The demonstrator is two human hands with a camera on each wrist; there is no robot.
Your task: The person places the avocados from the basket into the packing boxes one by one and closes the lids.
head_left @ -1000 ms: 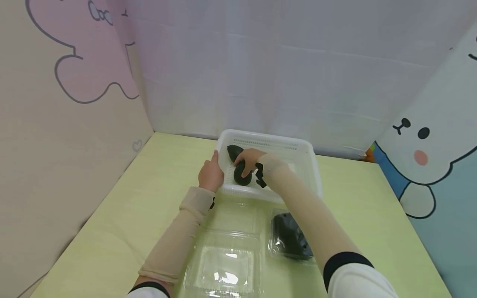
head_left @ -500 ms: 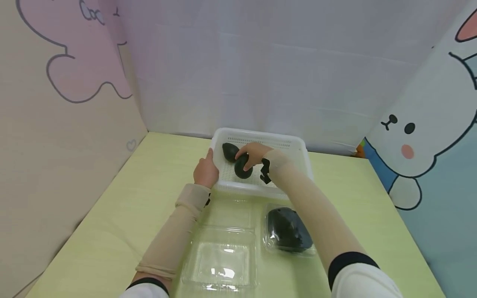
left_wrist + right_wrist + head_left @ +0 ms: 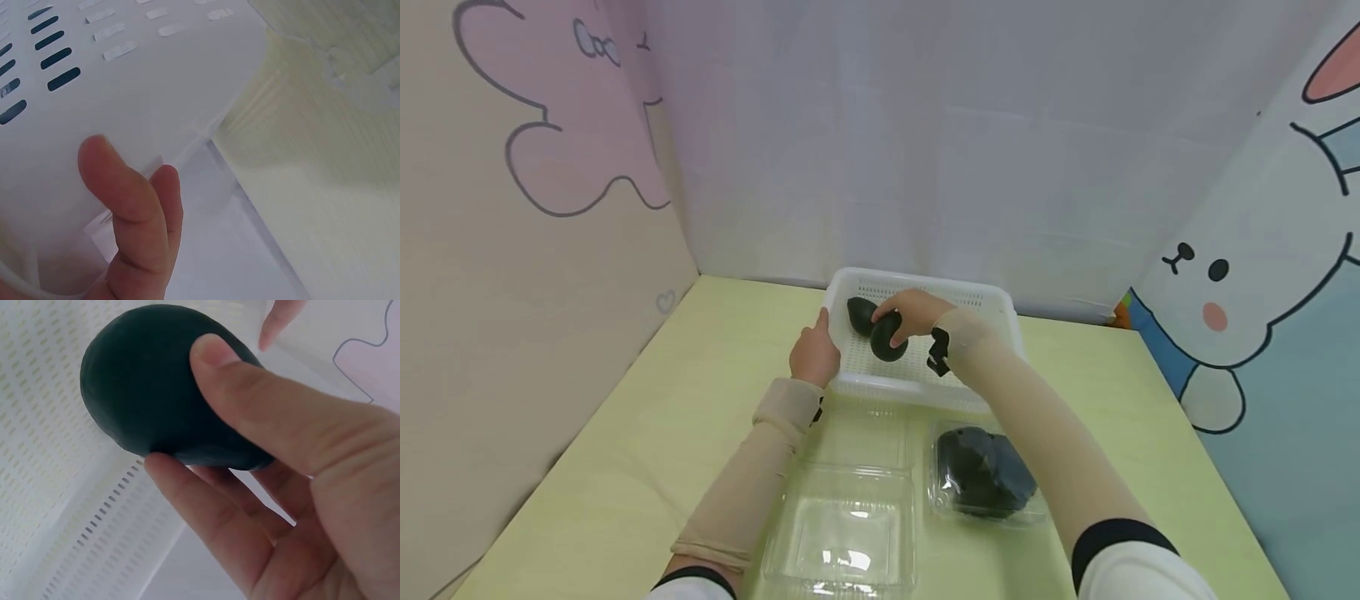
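My right hand (image 3: 917,315) pinches a dark green oval fruit (image 3: 889,337) between thumb and fingers, over the floor of the white basket (image 3: 925,393). A second dark fruit (image 3: 861,315) lies beside it, near the basket's left side. Close up in the right wrist view, the thumb lies across the upper face of the held fruit (image 3: 150,387) and the fingertips support its lower side. At the basket's left edge is my left hand (image 3: 815,354); the left wrist view shows its extended fingers (image 3: 137,219) against the slotted white wall (image 3: 150,94), with the thumb's position unclear.
An open, clear plastic container (image 3: 842,533) lies on the yellow-green table (image 3: 700,400) in front of the basket. To its right, another clear container (image 3: 951,508) holds dark items (image 3: 981,471), partly behind my right forearm. Fabric walls enclose the back and sides.
My right hand has lifted the fruit slightly and shifted a little away from the basket's near wall. My left hand stays at the basket's left edge. The camera view has shifted slightly.
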